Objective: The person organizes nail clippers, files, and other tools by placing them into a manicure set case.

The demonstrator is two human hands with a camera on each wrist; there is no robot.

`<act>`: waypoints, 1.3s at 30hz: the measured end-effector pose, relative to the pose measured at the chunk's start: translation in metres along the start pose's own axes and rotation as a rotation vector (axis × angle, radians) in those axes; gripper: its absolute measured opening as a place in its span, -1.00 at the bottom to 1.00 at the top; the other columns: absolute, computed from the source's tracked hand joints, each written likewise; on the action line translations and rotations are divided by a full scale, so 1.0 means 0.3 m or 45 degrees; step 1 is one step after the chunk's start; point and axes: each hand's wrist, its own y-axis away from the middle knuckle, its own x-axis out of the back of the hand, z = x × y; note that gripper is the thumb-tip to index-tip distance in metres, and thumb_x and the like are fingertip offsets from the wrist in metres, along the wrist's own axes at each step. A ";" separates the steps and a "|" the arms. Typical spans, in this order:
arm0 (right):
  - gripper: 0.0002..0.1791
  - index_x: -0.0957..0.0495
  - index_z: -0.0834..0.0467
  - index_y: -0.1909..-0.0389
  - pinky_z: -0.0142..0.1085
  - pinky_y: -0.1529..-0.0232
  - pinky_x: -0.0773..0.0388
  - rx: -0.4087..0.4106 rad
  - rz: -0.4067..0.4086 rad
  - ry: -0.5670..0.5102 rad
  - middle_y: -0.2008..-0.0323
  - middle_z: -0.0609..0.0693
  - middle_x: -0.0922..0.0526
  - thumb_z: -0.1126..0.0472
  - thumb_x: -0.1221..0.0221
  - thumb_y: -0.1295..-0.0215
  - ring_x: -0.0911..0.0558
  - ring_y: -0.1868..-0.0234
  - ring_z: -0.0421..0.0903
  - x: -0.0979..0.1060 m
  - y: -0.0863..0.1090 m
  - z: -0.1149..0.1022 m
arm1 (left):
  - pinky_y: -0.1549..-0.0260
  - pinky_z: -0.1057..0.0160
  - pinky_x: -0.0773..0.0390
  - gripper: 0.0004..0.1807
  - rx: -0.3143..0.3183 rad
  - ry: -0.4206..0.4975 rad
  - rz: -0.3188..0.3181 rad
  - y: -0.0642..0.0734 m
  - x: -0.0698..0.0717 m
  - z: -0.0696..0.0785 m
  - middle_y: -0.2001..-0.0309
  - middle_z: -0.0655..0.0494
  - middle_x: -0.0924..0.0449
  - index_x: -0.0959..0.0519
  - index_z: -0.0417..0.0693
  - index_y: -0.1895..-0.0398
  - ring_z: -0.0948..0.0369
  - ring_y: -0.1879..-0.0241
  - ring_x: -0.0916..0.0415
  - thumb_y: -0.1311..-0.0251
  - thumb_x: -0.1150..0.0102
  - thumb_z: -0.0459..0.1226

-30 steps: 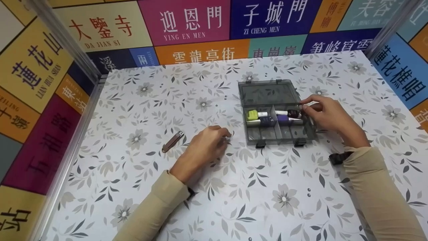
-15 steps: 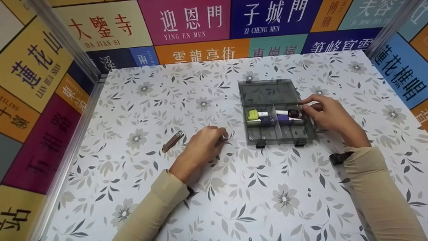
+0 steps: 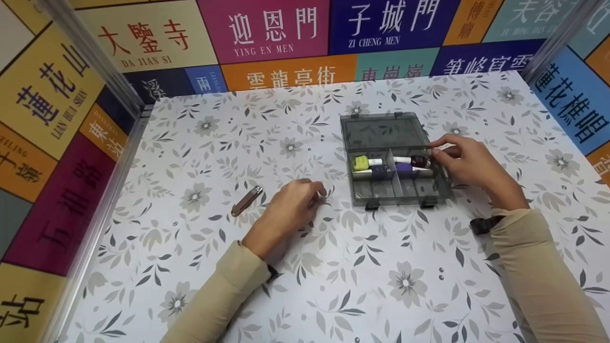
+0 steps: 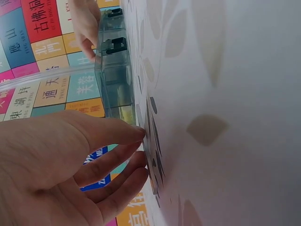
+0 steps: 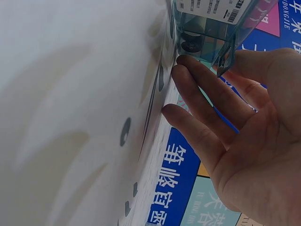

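Observation:
A smoky clear compartment box [image 3: 396,191] stands right of centre on the table, its lid [image 3: 383,132] folded back. Small nail polish bottles lie in its rear compartments: a yellow-green one [image 3: 360,163], a navy one [image 3: 380,172], a purple one [image 3: 403,167] and a dark red one [image 3: 419,162]. My right hand [image 3: 464,159] pinches the box's right edge near the hinge with thumb and forefinger. Left of the box, my left hand [image 3: 295,202] rests with loosely curled fingers, fingertips at the tabletop in the left wrist view. A brown nail clipper [image 3: 246,202] lies left of that hand.
A white floral cloth [image 3: 405,286] covers the table. Printed panels [image 3: 271,33] in many colours stand behind and at both sides, with a metal frame post [image 3: 97,57] at the left. Two dark latches [image 3: 427,203] jut from the box's front edge.
Over the last second, my left fingertips have drawn slightly back. The right hand, the box and the nail clipper stay in place.

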 end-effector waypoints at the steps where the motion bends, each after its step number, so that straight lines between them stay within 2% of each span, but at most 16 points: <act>1: -0.62 -0.67 -0.06 -0.29 -0.58 0.10 -0.41 -0.002 0.000 -0.002 -0.11 0.21 -0.82 -0.11 -0.15 -0.65 -0.56 0.14 -0.67 0.000 0.000 -0.001 | 0.22 0.08 -0.74 -0.70 -0.003 0.000 0.006 0.000 0.000 0.000 0.20 -0.05 -0.76 -0.80 -0.09 0.06 0.06 0.21 -0.70 -0.20 -0.34 -0.52; 13: -0.64 -0.68 -0.06 -0.27 -0.61 0.03 -0.36 0.008 0.015 -0.015 -0.12 0.22 -0.81 -0.09 -0.17 -0.64 -0.54 0.12 -0.74 -0.001 -0.002 -0.003 | 0.25 0.14 -0.75 -0.69 -0.062 0.043 0.016 0.000 -0.004 -0.005 0.23 -0.10 -0.71 -0.83 -0.16 0.10 0.04 0.24 -0.67 -0.17 -0.29 -0.57; 20: -0.63 -0.67 -0.03 -0.29 -0.61 0.06 -0.38 0.007 0.002 -0.015 -0.11 0.23 -0.81 -0.07 -0.15 -0.65 -0.54 0.14 -0.72 -0.002 -0.002 -0.006 | 0.14 0.07 -0.78 -0.68 -0.030 0.129 0.018 -0.005 -0.009 -0.009 0.17 -0.18 -0.77 -0.77 -0.25 0.03 0.00 0.15 -0.75 -0.17 -0.24 -0.58; 25: -0.63 -0.66 -0.04 -0.30 -0.58 0.07 -0.39 0.000 -0.005 -0.006 -0.11 0.22 -0.82 -0.07 -0.14 -0.66 -0.54 0.15 -0.71 -0.001 -0.002 -0.005 | 0.18 0.12 -0.76 -0.62 0.002 0.118 0.012 -0.005 -0.008 -0.006 0.19 -0.13 -0.74 -0.76 -0.22 -0.02 0.05 0.20 -0.72 -0.13 -0.24 -0.57; 29: -0.63 -0.66 -0.05 -0.29 -0.58 0.06 -0.38 -0.004 -0.002 -0.004 -0.11 0.21 -0.82 -0.07 -0.15 -0.65 -0.54 0.15 -0.72 -0.001 -0.003 -0.003 | 0.25 0.14 -0.74 -0.64 -0.023 0.100 0.017 -0.006 -0.009 -0.002 0.24 -0.11 -0.68 -0.79 -0.23 0.04 0.05 0.25 -0.66 -0.11 -0.22 -0.59; 32: -0.63 -0.66 -0.05 -0.30 -0.60 0.09 -0.39 -0.007 -0.007 -0.007 -0.11 0.21 -0.82 -0.08 -0.15 -0.65 -0.55 0.15 -0.71 -0.002 -0.005 -0.001 | 0.23 0.14 -0.75 -0.67 -0.039 0.097 0.018 -0.006 -0.011 -0.002 0.22 -0.13 -0.68 -0.80 -0.23 0.09 0.03 0.23 -0.66 -0.14 -0.21 -0.60; 39: -0.62 -0.66 -0.04 -0.30 -0.66 0.13 -0.39 -0.008 -0.015 -0.022 -0.11 0.22 -0.82 -0.07 -0.14 -0.66 -0.58 0.16 -0.70 -0.002 -0.008 0.003 | 0.21 0.16 -0.73 -0.68 -0.012 0.099 -0.027 -0.005 -0.009 -0.001 0.20 -0.08 -0.73 -0.80 -0.15 0.08 0.07 0.21 -0.68 -0.18 -0.23 -0.56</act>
